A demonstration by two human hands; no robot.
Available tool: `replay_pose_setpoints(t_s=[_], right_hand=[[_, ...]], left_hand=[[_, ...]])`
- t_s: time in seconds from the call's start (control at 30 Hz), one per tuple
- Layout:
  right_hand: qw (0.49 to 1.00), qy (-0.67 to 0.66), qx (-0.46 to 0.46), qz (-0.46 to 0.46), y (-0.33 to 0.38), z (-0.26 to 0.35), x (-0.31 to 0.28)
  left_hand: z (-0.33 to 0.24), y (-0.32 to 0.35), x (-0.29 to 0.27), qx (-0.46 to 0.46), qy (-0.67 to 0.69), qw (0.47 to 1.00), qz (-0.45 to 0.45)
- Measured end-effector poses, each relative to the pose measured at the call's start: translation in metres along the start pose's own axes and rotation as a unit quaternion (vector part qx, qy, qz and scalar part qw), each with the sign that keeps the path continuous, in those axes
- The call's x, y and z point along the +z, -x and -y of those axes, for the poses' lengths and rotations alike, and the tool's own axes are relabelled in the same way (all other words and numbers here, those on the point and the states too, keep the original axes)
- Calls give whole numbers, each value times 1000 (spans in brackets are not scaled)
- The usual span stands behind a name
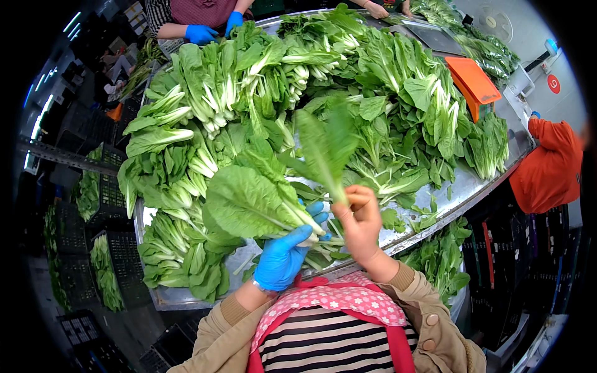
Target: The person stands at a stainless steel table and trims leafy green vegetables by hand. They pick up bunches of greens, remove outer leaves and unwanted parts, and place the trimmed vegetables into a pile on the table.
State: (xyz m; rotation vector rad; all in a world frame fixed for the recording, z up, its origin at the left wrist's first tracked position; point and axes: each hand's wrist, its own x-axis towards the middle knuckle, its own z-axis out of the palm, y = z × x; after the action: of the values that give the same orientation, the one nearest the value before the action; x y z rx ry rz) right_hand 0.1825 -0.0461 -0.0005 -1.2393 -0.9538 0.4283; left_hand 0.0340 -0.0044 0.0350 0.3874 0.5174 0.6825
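Note:
My left hand (280, 258), in a blue glove, is closed round the pale stalks of a head of leafy greens (245, 202), like bok choy, whose broad leaves point up and left. Just to its right, my bare right hand (360, 227) pinches the stem of a single green leaf (326, 146). That leaf stands upright, blurred by motion and apart from the head. Beyond both hands, heaps of the same greens (385, 68) cover much of the metal table (466, 193). Loose leaves and cut stems lie on the metal near my hands.
An orange plastic basket (472, 84) sits at the table's right side. Across the table, a person's blue-gloved hands (202, 34) touch the pile. Someone in orange (547, 165) stands at the right. Black crates (127, 261) with greens stand at left; more greens (438, 264) lie below the near edge.

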Motion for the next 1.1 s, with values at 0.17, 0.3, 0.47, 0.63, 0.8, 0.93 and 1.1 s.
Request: replay_pose_setpoints(t_s=[0.17, 0.3, 0.47, 0.63, 0.8, 0.93, 1.1], right_hand=[[939, 215, -224, 148, 8, 15, 4], [910, 224, -284, 203, 6, 15, 4], [988, 69, -53, 130, 11, 12, 11], [880, -264, 343, 194, 8, 4, 7], [855, -300, 380, 188, 8, 5, 4], [934, -211, 210, 195, 13, 4, 4], [966, -37, -15, 255, 6, 24, -11]], left_hand=[[10, -10, -29, 11, -14, 998, -64], [5, -12, -36, -31, 13, 998, -56], [6, -13, -36, 1, 30, 996, -81], [5, -10, -36, -20, -5, 995, -97], [4, -8, -35, -32, -33, 994, -101], [3, -9, -34, -13, 54, 991, -121], [-22, -19, -52, 54, 207, 967, -136]])
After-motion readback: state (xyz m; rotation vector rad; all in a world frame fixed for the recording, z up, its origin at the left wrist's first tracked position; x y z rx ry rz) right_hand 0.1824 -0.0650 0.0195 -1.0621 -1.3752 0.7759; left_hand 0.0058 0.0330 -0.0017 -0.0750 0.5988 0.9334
